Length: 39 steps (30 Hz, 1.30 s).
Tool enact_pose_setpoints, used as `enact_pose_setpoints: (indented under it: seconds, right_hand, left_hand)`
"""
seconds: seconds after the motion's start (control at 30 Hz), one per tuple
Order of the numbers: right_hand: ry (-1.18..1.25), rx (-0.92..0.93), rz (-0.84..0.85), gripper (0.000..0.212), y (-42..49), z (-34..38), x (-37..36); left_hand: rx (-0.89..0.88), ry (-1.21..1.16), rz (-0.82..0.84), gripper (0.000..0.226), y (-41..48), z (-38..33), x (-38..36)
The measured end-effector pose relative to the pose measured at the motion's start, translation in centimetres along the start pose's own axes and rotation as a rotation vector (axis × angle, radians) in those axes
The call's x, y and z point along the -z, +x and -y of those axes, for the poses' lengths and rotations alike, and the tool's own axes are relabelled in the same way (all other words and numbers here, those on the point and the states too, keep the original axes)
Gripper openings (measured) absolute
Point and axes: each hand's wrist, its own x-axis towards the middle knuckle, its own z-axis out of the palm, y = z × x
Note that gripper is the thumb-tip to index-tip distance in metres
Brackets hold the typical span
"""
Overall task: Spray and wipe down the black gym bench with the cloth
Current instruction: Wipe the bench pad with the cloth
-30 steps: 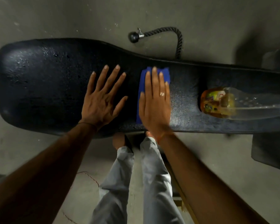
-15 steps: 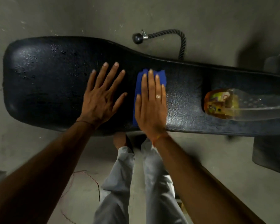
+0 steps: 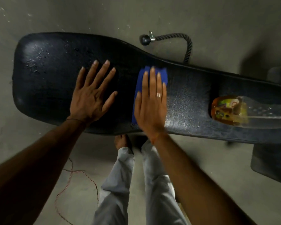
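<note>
Fingers [image 3: 154, 78] of right hand [image 3: 150, 104] laid flat and straight on blue cloth [image 3: 140, 88], gripping nothing, pressing it onto black gym bench [image 3: 55, 75]. Left hand [image 3: 92, 96] just beside, splayed flat, holding nothing. Droplets beyond left fingertips unwiped; spray bottle [image 3: 230, 109] lying well right. Best to keep even palm pressure, sweep overlapping strokes toward wet end, brace firmly.

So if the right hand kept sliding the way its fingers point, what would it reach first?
The right hand, flat on the blue cloth, points at the black bench's far edge. Nothing lies between. Beyond it looks like bare floor, though depth is unclear.
</note>
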Motion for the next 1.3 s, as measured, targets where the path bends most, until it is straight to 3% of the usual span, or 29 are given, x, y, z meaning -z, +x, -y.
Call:
enact_pose_setpoints:
  seconds: [0.1,0.23,0.37,0.6,0.73,0.87,1.1,1.3]
  right_hand:
    - [-0.031,0.07,0.077,0.064,-3.8,0.2,-0.4]
    - [-0.024,0.073,0.01,0.063,4.1,0.2,0.0]
    - [0.026,-0.043,-0.042,0.062,10.7,0.9,0.3]
    - [-0.05,0.125,0.107,0.063,-4.0,1.6,-0.5]
    - [-0.059,0.138,0.047,0.062,3.9,2.1,-0.1]
    - [0.001,0.039,-0.036,0.061,10.9,3.1,0.4]
    - [-0.074,0.225,0.128,0.063,-3.0,2.6,-0.2]
    - [0.015,0.125,0.019,0.062,9.8,5.1,0.3]
  left_hand:
    - [-0.005,-0.008,-0.001,0.07,-0.1,0.2,-0.1]
    - [-0.002,-0.023,0.002,0.07,-0.1,0.1,-0.4]
    - [0.0,-0.031,-0.014,0.069,-0.1,0.1,-0.3]
    - [0.009,-0.047,0.006,0.07,0.0,0.1,0.0]
    - [0.007,-0.05,0.009,0.07,0.1,0.2,-0.2]
    - [-0.002,-0.033,0.009,0.07,0.2,0.2,-0.2]
    - [0.0,-0.041,0.024,0.07,0.1,0.4,0.0]
    - [-0.01,-0.034,0.031,0.069,0.3,0.6,-0.6]
